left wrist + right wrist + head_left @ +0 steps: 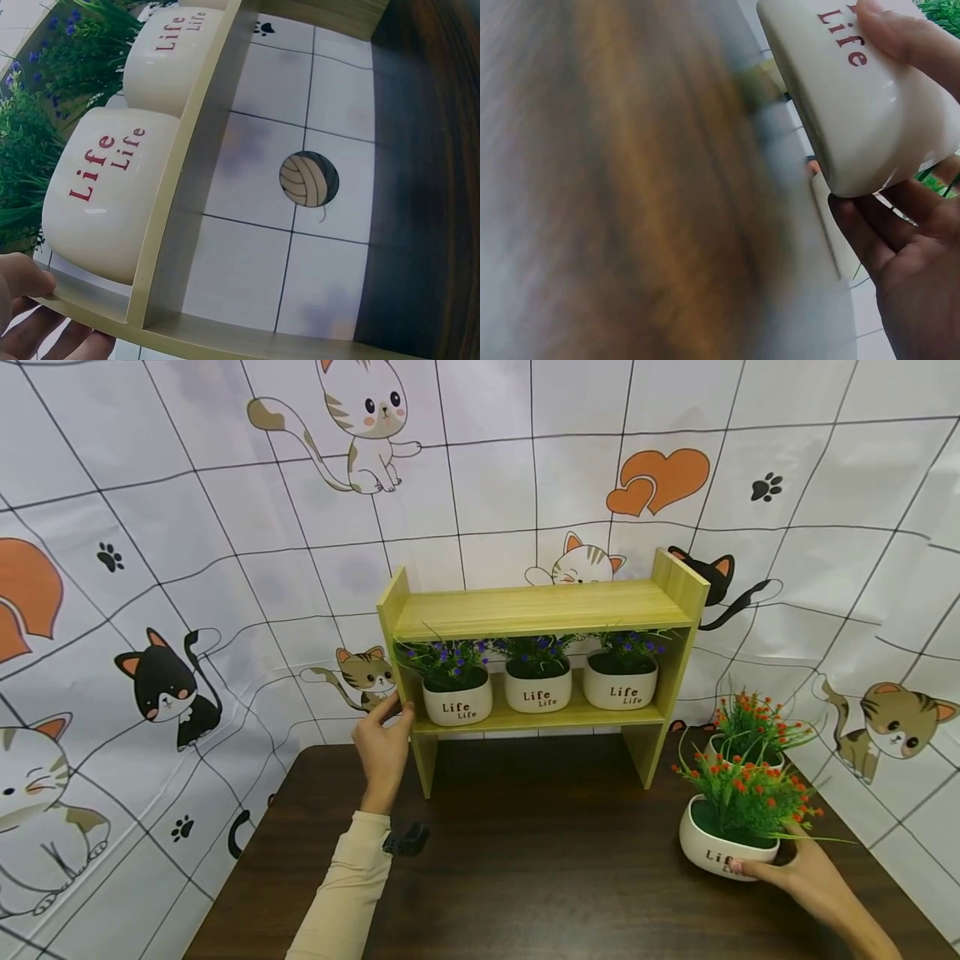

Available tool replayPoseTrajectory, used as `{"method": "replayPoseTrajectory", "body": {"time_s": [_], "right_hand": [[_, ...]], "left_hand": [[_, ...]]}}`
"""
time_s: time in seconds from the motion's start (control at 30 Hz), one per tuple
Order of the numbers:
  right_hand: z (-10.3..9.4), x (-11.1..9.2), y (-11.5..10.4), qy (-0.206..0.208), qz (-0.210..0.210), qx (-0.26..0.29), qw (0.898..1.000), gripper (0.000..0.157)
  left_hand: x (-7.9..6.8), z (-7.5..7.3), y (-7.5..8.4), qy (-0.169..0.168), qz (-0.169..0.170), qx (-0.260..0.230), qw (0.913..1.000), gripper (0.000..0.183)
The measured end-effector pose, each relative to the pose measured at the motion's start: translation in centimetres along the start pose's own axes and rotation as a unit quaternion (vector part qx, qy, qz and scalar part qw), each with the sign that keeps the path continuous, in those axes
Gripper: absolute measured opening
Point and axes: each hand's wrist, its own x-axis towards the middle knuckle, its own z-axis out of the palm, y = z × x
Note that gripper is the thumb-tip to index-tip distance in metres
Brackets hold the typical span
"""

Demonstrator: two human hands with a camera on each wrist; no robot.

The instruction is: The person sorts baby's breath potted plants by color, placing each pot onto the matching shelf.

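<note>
Three purple-flowered pots [538,695] stand upright in a row on the lower board of the wooden shelf [540,608], each turned so that its "Life" lettering faces forward, probably so the words can be read from the front. Their foliage fills the gap beneath the shelf's top board.

At the shelf's left end, the left hand [384,752] pinches the side panel, thumb on the inner face near the first pot and fingers outside; that grip seems meant to steady the shelf without touching the pots.

To the right of the shelf and nearer the person, the right hand [813,877] holds the front orange-flowered pot [705,845]. Its thumb presses the lettered wall while fingertips reach the base edge, a hold that likely suits a smooth body narrowing downward and leaves the flowers uncrushed. Whether that pot clears the dark surface [540,860] cannot be told, since the right wrist view is blurred there.

Just behind it, also right of the shelf, sits the rear orange-flowered pot [756,728], partly hidden by the front one's blooms. Behind the shelf is a cat-patterned wall covering [487,510].
</note>
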Motion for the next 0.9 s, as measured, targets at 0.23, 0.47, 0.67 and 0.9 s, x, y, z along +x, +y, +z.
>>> {"method": "replayPoseTrajectory", "body": {"time_s": [0.23, 0.47, 0.67, 0.9], "right_hand": [[-0.9, 0.0, -1.9, -0.001, -0.007, 0.002, 1.000, 0.111], [-1.6, -0.7, -4.5, 0.041, -0.059, -0.004, 0.997, 0.088], [-2.6, -0.9, -6.3, 0.067, -0.088, 0.007, 0.994, 0.071], [-3.6, -0.6, -8.1, 0.090, -0.101, 0.037, 0.990, 0.057]], "left_hand": [[-0.1, -0.1, 0.2, -0.006, -0.005, -0.003, 1.0000, 0.029], [-0.1, 0.2, 0.1, -0.008, -0.008, -0.021, 0.9997, 0.027], [-0.1, 0.3, 0.2, -0.008, -0.005, -0.026, 0.9996, 0.028], [-0.1, 0.2, 0.2, -0.011, -0.006, -0.019, 0.9997, 0.028]]}}
